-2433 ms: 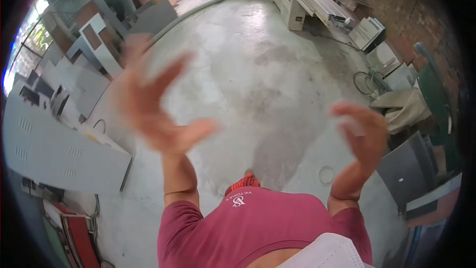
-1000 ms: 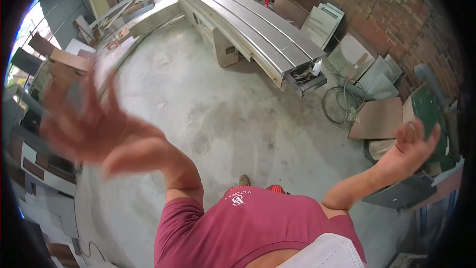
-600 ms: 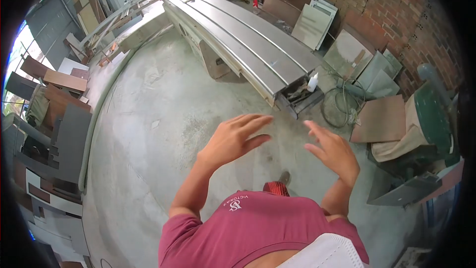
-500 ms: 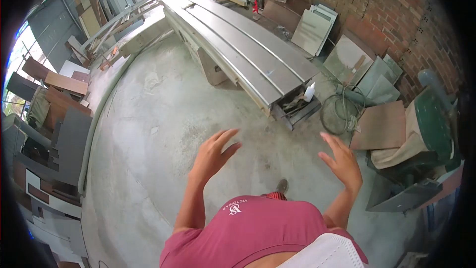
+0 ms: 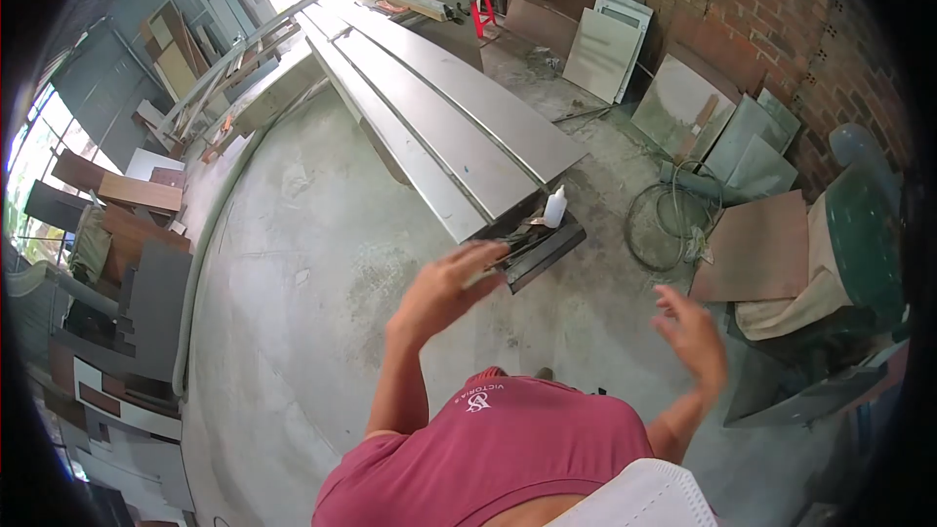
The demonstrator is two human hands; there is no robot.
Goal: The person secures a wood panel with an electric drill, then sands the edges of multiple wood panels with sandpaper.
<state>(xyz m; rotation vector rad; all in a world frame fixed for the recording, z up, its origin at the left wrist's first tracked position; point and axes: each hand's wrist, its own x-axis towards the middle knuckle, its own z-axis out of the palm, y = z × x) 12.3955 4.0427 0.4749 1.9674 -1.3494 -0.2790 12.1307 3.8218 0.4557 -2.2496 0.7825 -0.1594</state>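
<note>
My left hand [image 5: 447, 285] is raised with its fingers stretched out and the thumb apart, holding nothing. Its fingertips overlap the near corner of a dark end tray [image 5: 547, 256] on a long metal machine table [image 5: 478, 141]. Inside that tray lie small items beside a white squeeze bottle [image 5: 554, 207] standing at its back. Further right, my right hand [image 5: 691, 337] hovers over the concrete floor, empty, slightly blurred, fingers loosely bent and apart. The table's grey top has lengthwise grooves and runs away toward the bright opening.
A coiled hose [image 5: 673, 224] lies on the floor at right, near a brown board [image 5: 752, 249] and a green machine housing [image 5: 859, 254]. Panels lean on the brick wall [image 5: 761, 29]. Stacked board offcuts [image 5: 161, 307] line the left, beside a long grey duct hose [image 5: 210, 234].
The table's end and its tray now appear lower and further left, closer to my body. My left hand has shifted right toward the tray; my right hand sits slightly lower and further right.
</note>
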